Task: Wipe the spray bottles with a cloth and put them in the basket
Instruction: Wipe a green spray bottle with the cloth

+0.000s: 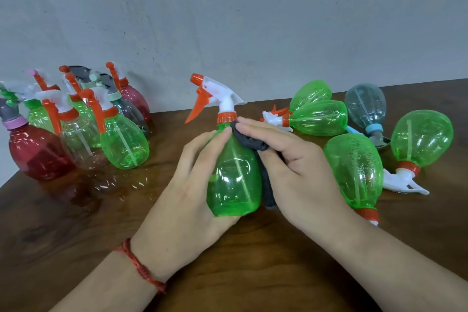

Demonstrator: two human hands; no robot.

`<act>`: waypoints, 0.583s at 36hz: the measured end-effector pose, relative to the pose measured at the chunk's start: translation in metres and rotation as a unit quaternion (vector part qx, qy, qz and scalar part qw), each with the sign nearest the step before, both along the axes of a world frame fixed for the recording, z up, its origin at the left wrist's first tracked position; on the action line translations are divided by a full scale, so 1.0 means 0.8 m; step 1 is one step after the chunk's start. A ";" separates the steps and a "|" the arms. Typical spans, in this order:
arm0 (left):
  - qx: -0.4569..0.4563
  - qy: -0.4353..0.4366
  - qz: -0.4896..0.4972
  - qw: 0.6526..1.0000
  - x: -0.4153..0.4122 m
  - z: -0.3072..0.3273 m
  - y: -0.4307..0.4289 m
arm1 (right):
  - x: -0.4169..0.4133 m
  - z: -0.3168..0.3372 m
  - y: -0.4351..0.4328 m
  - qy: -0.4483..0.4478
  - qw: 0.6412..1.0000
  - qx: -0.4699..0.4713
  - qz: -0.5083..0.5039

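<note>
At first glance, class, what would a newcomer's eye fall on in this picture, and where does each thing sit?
Centre stage is a green spray bottle with an orange trigger, held upright by the left hand while the right hand presses a dark grey cloth to its neck. A crowd of upright spray bottles fills the wooden table at far left; more bottles lying on their sides sprawl at right.

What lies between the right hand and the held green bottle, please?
The dark grey cloth, pressed by the right hand onto the green bottle; head view.
</note>
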State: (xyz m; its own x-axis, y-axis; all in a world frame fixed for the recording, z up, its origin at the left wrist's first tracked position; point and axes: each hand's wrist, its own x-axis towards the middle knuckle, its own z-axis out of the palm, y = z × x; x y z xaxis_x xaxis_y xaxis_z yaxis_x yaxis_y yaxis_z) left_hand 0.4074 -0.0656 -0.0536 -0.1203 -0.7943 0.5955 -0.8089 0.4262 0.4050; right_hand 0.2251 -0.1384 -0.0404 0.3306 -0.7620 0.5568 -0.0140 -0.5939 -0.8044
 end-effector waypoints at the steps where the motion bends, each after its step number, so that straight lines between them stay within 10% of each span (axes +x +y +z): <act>1: 0.004 0.011 0.001 1.000 0.000 0.000 0.001 | 0.000 -0.001 0.000 0.007 1.000 -0.015 -0.004; 21: 0.082 0.271 0.102 0.954 0.023 0.002 -0.004 | 0.008 -0.012 0.013 0.126 0.976 -0.159 0.076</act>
